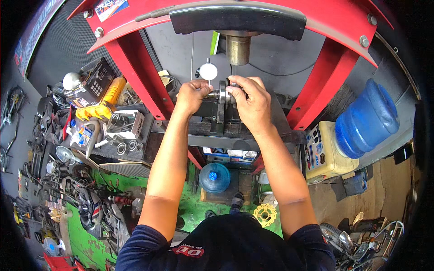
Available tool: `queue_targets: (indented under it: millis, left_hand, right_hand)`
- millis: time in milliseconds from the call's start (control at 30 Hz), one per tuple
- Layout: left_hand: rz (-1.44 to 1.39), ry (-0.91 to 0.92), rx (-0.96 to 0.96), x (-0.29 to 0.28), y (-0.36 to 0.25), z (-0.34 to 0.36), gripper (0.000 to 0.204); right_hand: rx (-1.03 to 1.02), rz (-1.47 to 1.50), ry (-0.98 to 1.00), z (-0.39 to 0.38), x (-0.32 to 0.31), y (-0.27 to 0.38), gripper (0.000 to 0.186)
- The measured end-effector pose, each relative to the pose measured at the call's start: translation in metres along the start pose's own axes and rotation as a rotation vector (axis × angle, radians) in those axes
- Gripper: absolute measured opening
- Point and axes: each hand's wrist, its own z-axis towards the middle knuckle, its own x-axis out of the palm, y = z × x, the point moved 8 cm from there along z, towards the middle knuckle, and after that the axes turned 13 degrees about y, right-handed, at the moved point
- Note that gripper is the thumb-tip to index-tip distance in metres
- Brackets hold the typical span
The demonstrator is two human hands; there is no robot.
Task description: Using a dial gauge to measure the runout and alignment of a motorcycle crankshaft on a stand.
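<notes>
A crankshaft (222,91) with round metal webs lies across a dark metal stand (219,118) on the press bed. My left hand (191,95) is closed at the left end of its shaft, with the fingertips partly hiding what they grip. A dial gauge (208,71) with a white round face stands just above those fingers, its stem running down beside them. From the right, my right hand (251,100) pinches the rim of the crankshaft's webs between thumb and fingers.
A red press frame (142,74) surrounds the work, with its steel ram (238,49) hanging just beyond my hands. Bearings and metal parts crowd a side bench (135,156) at left. A blue water jug (367,119) sits at right; another bottle (214,178) stands below.
</notes>
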Motion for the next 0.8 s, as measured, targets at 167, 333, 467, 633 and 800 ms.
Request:
queue_targets:
  millis: [167, 333, 467, 633, 800]
  left_hand:
    - [0.076, -0.055, 0.117, -0.005, 0.008, 0.003, 0.029]
    - [0.190, -0.102, 0.096, -0.003, 0.000, -0.003, 0.028]
    - [0.236, -0.126, 0.001, -0.001, -0.004, -0.009, 0.028]
    - [0.218, -0.133, 0.035, -0.005, 0.002, -0.007, 0.026]
    - [0.137, -0.095, 0.038, -0.001, 0.004, -0.004, 0.023]
  right_hand:
    - [-0.012, 0.012, -0.007, 0.001, 0.001, 0.002, 0.021]
    - [0.005, -0.018, 0.006, -0.002, 0.003, -0.003, 0.026]
    - [-0.011, -0.017, -0.002, -0.001, 0.000, -0.002, 0.026]
    - [-0.024, -0.023, -0.007, 0.000, 0.003, -0.001, 0.025]
    - [-0.014, -0.034, -0.001, -0.001, 0.002, -0.003, 0.025]
